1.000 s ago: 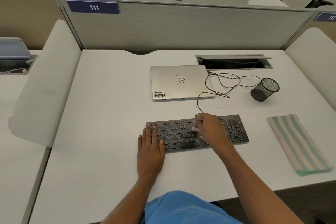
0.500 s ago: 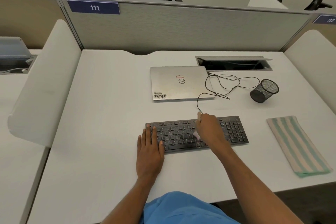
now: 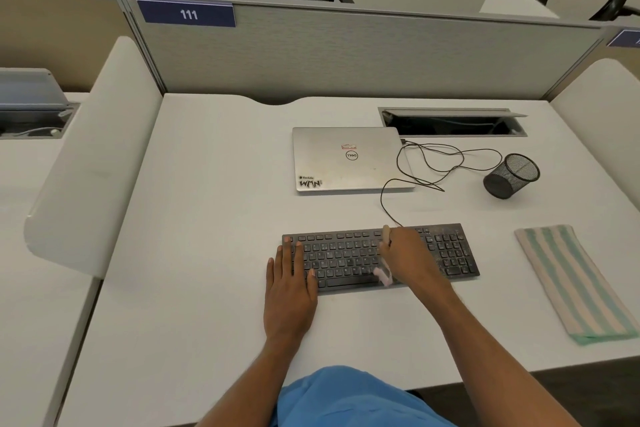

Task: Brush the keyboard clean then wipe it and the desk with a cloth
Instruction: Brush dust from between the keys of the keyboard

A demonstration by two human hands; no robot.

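White desk (image 3: 207, 253). Left hand (image 3: 289, 291) flat on left end of keyboard (image 3: 346, 253) — likely steadying it; right hand (image 3: 410, 260) curled round brush (image 3: 383, 274), bristles on near keys.

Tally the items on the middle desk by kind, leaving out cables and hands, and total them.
Keyboard: 1
Brush: 1
Striped cloth: 1
Laptop: 1
Mesh pen cup: 1
Total: 5
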